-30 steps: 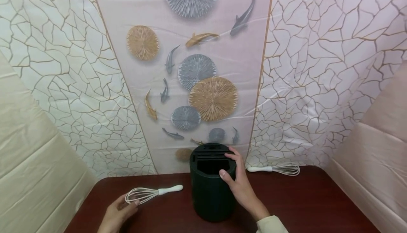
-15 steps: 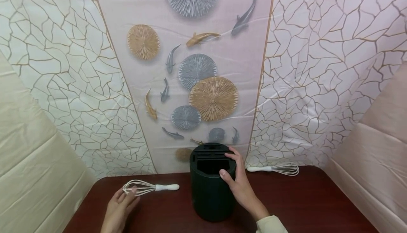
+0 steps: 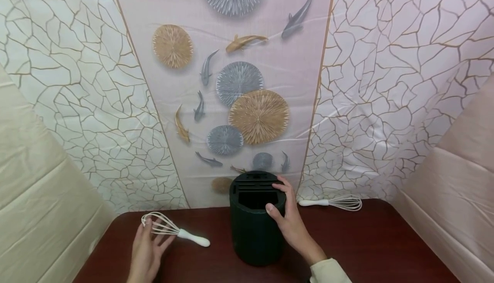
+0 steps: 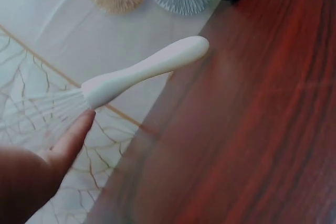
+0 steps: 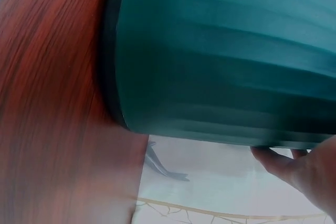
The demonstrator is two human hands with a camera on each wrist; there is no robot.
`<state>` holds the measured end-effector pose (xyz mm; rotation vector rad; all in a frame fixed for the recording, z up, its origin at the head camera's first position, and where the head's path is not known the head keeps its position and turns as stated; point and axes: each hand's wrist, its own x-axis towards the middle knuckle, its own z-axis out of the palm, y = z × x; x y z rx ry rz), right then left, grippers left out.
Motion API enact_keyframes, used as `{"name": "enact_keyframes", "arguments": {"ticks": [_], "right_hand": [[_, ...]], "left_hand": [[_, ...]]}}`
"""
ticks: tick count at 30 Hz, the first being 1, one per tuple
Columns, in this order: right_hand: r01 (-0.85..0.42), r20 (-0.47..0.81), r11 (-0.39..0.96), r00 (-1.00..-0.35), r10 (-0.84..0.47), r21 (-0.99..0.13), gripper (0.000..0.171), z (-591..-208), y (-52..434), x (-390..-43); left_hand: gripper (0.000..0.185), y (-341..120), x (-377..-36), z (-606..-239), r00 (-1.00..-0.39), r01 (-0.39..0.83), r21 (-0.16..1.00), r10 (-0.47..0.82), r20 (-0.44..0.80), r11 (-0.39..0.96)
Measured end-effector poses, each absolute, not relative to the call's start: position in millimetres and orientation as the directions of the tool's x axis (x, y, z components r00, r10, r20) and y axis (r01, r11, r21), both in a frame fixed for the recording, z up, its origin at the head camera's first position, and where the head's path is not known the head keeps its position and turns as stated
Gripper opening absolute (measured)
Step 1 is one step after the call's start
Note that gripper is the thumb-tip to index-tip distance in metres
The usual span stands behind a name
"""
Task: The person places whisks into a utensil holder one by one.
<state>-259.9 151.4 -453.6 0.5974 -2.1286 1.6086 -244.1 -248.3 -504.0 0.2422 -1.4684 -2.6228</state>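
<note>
Swung round since a second earlier: the near white whisk (image 3: 173, 230), handle once aimed toward the dark green utensil holder (image 3: 254, 221), then pointing down-right toward the tabletop's front edge, wire head pushed back toward the rear-left corner. Lay flat on the dark red tabletop (image 3: 378, 248) in the head view, wires under the fingertips of the left hand (image 3: 148, 251); looked perhaps slightly raised in the left wrist view (image 4: 142, 72), cannot tell. Left fingers straight and slightly spread, resting on the wire loops rather than curled round them; no firm grasp shown. Right hand (image 3: 289, 223) kept in the same place throughout, thumb hooked over the holder's rim and fingers wrapped round its far side, steadying it upright near the tabletop's middle, close to the rear edge. Holder's main compartment seen dark and empty, narrow slots behind it likewise unfilled as far as visible. Second white whisk (image 3: 333, 203) left untouched along the rear edge, right of the holder, well apart from both hands. Judged early: neither whisk yet in the holder, near one still to be grasped and lifted, far one not begun.
</note>
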Motion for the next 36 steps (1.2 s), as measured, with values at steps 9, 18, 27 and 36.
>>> {"name": "enact_keyframes", "arguments": {"ticks": [9, 18, 27, 36], "right_hand": [[-0.595, 0.567, 0.294, -0.803, -0.182, -0.748, 0.043, -452, 160, -261], [-0.594, 0.571, 0.325, -0.802, -0.174, -0.736, 0.042, -451, 160, -258], [-0.595, 0.572, 0.343, -0.801, -0.177, -0.727, 0.042, -451, 161, -257], [-0.581, 0.555, 0.328, -0.812, -0.178, -0.745, 0.042, -449, 160, -256]], "left_hand": [[0.049, -241, -240, -489, -0.977, -0.051, 0.873, -0.159, -0.145, -0.484], [0.07, -229, -244, -481, -0.981, -0.104, 0.966, -0.134, -0.138, -0.239], [0.085, -222, -238, -476, -0.981, -0.077, 0.984, -0.163, -0.104, -0.164], [0.059, -209, -232, -454, -0.976, -0.017, 0.997, -0.217, -0.033, -0.076]]}}
